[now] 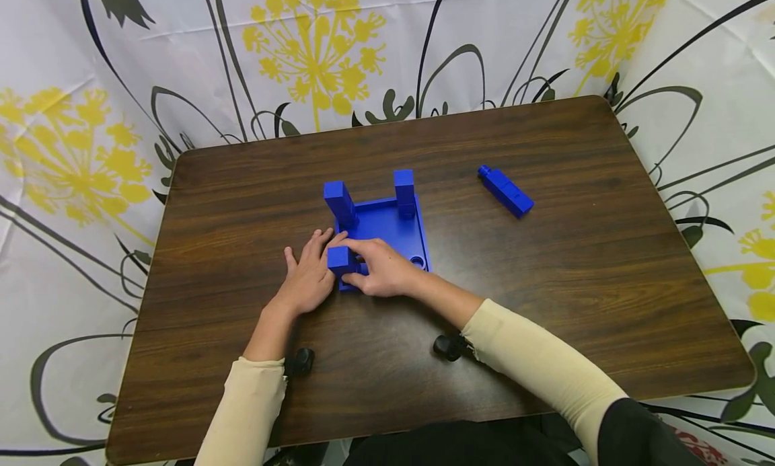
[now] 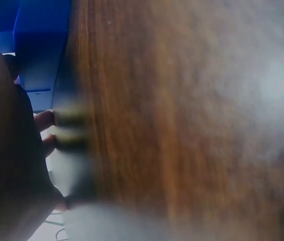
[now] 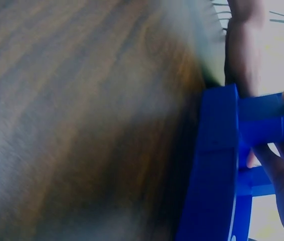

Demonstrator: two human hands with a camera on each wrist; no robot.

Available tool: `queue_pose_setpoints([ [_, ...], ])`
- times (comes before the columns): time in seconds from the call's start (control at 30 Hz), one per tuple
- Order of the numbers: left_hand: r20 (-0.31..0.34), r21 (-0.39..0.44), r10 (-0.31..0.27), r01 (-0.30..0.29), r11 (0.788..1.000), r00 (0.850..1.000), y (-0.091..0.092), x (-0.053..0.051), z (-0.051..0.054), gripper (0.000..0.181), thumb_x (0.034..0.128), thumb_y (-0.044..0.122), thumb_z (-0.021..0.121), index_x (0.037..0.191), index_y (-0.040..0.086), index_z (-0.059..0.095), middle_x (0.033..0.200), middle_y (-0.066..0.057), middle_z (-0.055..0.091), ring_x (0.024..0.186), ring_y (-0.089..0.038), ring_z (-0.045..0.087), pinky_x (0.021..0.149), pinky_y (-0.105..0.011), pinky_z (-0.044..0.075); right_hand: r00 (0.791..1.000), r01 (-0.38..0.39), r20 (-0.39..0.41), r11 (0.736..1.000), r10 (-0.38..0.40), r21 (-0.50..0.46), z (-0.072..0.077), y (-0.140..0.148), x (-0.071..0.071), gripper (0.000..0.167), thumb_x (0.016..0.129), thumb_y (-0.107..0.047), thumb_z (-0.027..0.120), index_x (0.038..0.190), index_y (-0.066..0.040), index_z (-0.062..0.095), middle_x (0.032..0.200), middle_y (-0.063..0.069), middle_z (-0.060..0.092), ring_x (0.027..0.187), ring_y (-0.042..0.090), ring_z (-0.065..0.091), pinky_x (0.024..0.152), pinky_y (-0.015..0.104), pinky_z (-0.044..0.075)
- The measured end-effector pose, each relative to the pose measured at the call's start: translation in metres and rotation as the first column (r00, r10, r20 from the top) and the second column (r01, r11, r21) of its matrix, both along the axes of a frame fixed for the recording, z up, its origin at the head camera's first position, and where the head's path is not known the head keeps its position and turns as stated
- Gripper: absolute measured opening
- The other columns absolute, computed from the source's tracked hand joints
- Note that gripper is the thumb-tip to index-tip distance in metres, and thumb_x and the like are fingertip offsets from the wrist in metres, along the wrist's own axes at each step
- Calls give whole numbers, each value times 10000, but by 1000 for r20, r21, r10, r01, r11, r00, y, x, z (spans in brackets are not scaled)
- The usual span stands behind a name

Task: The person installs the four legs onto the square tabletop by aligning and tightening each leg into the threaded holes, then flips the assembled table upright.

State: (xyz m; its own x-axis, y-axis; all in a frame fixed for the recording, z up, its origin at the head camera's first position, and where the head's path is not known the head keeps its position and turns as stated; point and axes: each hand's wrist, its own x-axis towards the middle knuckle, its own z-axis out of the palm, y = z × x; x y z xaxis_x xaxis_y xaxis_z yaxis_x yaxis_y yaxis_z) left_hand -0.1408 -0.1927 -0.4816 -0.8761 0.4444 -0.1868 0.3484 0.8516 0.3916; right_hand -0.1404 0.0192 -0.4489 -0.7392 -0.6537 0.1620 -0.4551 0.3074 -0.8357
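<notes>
A blue square tray-like piece [image 1: 390, 227] lies on the table with two blue posts upright at its far corners, the left one [image 1: 340, 202] and the right one [image 1: 405, 193]. My right hand [image 1: 387, 269] grips a third blue post [image 1: 342, 259] at the near left corner, fingers and thumb around it; in the right wrist view the post [image 3: 262, 129] stands out from the tray [image 3: 209, 191]. My left hand [image 1: 307, 278] rests at the tray's left side with fingers extended. A round socket [image 1: 417, 261] shows at the near right corner.
A separate blue post [image 1: 506, 191] with a round peg end lies on the brown table [image 1: 581, 264] at the right. Two small black objects, one left [image 1: 304, 361] and one right [image 1: 447, 347], are by the wrists. A patterned cloth hangs behind the table.
</notes>
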Motion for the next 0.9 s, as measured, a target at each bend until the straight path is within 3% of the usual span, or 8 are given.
queue_pose_setpoints([
  [0.17,-6,-22,17,-17,1000,1000,0,-1,0,527,1065,457,158,1579,338,154,1626,-90,122,1494,-296,19,1035,-735,-60,996,70,-49,997,-69,14,-3,-4,7,502,885,-110,727,1344,-50,535,1242,92,651,1129,191,623,957,327,470],
  [0.47,-14,-40,16,-16,999,1000,-2,-1,-2,546,1055,492,132,1567,320,211,1630,-64,107,1494,-294,14,1038,-735,-54,985,153,-98,985,-146,75,-5,-9,15,488,899,-148,715,1337,-73,514,1212,84,662,1075,210,647,929,353,487],
  [0.67,-33,-42,10,-11,999,999,-2,-1,-2,541,1059,479,150,1563,302,228,1625,-74,126,1492,-301,26,1043,-732,-40,980,171,-116,982,-161,83,-4,-10,17,475,908,-152,704,1330,-67,502,1216,91,658,1062,238,651,912,379,495],
  [0.9,9,-27,10,-9,1000,1000,0,-1,-3,543,1058,480,158,1582,339,140,1632,-85,92,1492,-304,-19,1042,-717,-89,985,158,-75,985,-152,69,-5,-7,18,447,925,-139,688,1322,-60,497,1225,107,651,1093,242,639,921,376,491],
])
